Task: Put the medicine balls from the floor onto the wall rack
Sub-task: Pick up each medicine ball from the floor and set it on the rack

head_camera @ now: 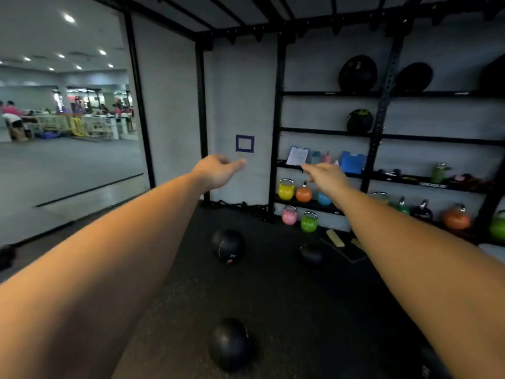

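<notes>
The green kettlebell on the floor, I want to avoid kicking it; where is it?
In the head view, the green kettlebell stands right of centre at the foot of the wall rack, beside the pink kettlebell, beyond the floor medicine balls.

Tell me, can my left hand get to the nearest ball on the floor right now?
Probably yes. The left hand is empty and stretched forward, and the nearest ball sits on open floor between both arms, nothing blocking it. It lies well below the hand, so you'd likely need to bend down.
</notes>
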The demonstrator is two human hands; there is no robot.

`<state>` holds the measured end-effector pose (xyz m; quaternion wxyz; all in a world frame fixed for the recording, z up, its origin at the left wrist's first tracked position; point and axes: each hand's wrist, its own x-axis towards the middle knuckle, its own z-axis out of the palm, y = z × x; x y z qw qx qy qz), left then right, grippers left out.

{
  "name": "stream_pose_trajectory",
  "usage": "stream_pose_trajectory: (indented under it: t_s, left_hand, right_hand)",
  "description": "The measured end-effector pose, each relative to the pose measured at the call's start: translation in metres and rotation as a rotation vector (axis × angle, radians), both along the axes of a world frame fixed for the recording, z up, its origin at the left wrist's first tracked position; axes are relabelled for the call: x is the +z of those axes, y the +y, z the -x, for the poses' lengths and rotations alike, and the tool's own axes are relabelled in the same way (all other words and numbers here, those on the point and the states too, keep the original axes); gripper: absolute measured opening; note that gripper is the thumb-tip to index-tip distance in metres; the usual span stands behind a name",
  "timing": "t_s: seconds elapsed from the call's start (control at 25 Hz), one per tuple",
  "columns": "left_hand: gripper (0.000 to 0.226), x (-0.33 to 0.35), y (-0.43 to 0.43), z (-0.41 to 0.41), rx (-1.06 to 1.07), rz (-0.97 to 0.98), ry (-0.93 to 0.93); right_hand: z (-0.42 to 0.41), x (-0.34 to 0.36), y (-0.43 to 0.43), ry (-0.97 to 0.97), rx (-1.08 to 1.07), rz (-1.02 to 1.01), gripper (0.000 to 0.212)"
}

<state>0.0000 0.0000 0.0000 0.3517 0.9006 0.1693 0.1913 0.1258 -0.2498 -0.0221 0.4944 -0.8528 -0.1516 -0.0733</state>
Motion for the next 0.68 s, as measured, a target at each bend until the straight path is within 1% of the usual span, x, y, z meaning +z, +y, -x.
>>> stream_pose_trajectory:
  t_s: [0.08,0.16,0.2,0.36,0.48,0.68]
  left_hand:
    - [0.067,-0.024,0.023,-0.02,-0.016,-0.037,0.062]
    - [0.065,-0.06,0.054,-0.049,-0.037,-0.044,0.149]
    - [0.064,-0.075,0.07,-0.063,-0.047,-0.049,0.179]
    - [0.051,-0.134,0.148,-0.129,-0.077,-0.048,0.294]
    - [0.048,-0.169,0.199,-0.174,-0.092,-0.047,0.386]
    - [0.035,-0.234,0.249,-0.239,-0.104,-0.019,0.49]
  right_hand:
    - [-0.028,-0.031,0.034,0.012,0.04,0.06,0.036]
    - [-0.052,-0.069,0.07,0.107,0.069,0.079,0.031]
    - [-0.064,-0.084,0.087,0.124,0.079,0.097,0.031]
    - [-0.124,-0.137,0.164,0.198,0.097,0.192,0.029]
    - [-0.164,-0.173,0.217,0.275,0.076,0.216,0.034]
    - [-0.215,-0.238,0.269,0.397,0.081,0.256,0.032]
